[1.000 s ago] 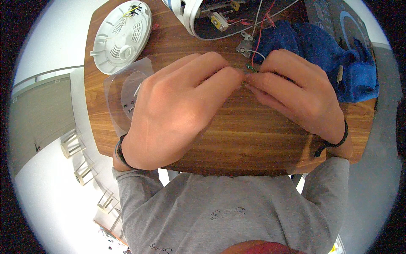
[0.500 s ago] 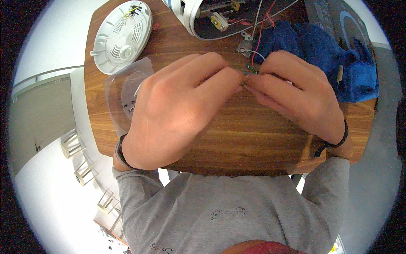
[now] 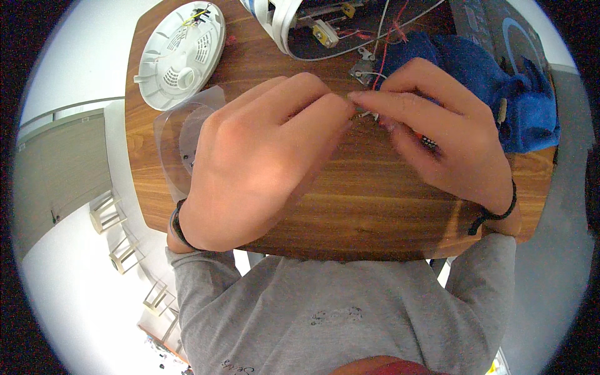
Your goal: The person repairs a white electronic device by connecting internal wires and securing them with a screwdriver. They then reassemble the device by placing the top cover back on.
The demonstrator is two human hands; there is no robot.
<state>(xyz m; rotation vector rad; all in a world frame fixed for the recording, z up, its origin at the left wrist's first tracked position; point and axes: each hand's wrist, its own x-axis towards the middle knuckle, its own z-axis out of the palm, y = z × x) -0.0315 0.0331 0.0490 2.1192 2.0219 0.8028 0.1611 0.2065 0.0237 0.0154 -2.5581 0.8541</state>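
My left hand (image 3: 262, 156) and my right hand (image 3: 437, 134) meet fingertip to fingertip over a small wooden table (image 3: 350, 206). Between the fingertips they pinch a small metal part (image 3: 365, 114) tied to thin red and white wires (image 3: 381, 56); most of it is hidden by the fingers. The wires run up to an opened device (image 3: 325, 28) at the table's far edge. My right hand partly covers a blue cloth (image 3: 500, 87). Under my left hand lies a clear plastic cover (image 3: 178, 144).
A round white plastic housing (image 3: 181, 53) sits at the table's far left corner. A dark box (image 3: 494, 25) lies at the far right behind the blue cloth. Small white stools (image 3: 115, 231) stand on the floor to the left.
Both hands have stayed in nearly the same place, with the fingertips shifting only slightly on the small part.
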